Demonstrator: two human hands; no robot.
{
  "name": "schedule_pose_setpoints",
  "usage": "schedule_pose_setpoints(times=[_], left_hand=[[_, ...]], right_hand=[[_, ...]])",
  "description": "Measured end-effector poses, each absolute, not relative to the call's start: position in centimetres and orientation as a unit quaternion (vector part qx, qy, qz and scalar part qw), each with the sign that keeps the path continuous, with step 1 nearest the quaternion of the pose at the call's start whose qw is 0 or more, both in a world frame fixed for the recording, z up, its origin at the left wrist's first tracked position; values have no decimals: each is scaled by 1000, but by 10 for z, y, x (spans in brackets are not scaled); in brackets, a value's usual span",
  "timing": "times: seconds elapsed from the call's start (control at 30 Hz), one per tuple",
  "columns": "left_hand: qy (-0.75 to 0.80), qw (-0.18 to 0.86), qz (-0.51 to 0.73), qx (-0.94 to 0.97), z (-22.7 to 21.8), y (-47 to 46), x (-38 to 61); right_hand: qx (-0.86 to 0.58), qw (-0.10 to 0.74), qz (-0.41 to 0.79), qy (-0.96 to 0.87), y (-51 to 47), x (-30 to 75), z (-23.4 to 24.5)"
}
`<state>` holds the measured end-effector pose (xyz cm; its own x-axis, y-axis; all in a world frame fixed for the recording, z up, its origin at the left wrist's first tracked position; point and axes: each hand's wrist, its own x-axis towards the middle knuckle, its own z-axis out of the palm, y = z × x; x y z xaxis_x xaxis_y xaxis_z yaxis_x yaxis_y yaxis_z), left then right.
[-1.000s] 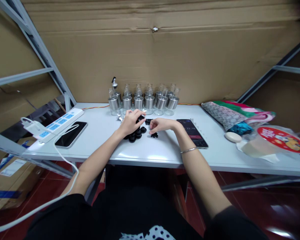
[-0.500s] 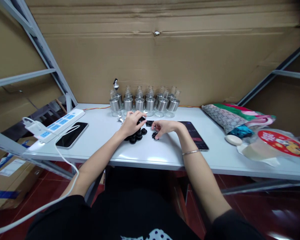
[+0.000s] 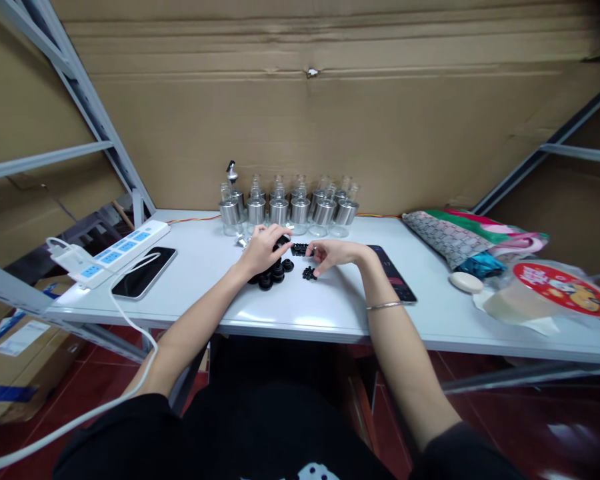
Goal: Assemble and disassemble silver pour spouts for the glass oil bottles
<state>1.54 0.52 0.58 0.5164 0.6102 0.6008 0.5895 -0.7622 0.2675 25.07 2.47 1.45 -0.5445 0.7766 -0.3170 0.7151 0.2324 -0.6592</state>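
My left hand (image 3: 263, 248) rests over a heap of black round caps (image 3: 273, 273) in the middle of the white table (image 3: 330, 307), its fingers curled on one black cap. My right hand (image 3: 336, 255) lies just to the right, fingers bent in a pinch beside a small cluster of tiny black parts (image 3: 309, 273). A black strip of parts (image 3: 299, 249) lies between the two hands. Behind them stand several glass bottles with metal sleeves (image 3: 289, 207), one of them on the left topped with a pour spout (image 3: 231, 172).
A phone (image 3: 391, 273) lies right of my right hand. Another phone (image 3: 142, 271) and a white power strip (image 3: 111, 253) with a cable sit on the left. A fabric pouch (image 3: 457, 230), a pale oval object (image 3: 465, 282) and a red-lidded bag (image 3: 555, 288) lie at the right.
My right hand has shifted slightly left and back toward the black strip, uncovering the small cluster of black parts. My left hand has stayed on the caps. The view has tilted a little.
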Motion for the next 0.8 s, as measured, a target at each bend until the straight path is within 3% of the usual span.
schedule_pose_setpoints(times=[0.17, 0.33, 0.5, 0.8], left_hand=[[332, 22, 370, 867, 4, 8, 15], [350, 18, 377, 857, -1, 12, 15], [331, 22, 385, 861, -4, 14, 14], [324, -22, 377, 867, -1, 16, 12]], right_hand=[[-477, 94, 415, -769, 22, 251, 18], [-440, 290, 420, -738, 17, 241, 27], [-385, 391, 435, -713, 14, 228, 27], [-351, 483, 469, -650, 13, 194, 16]])
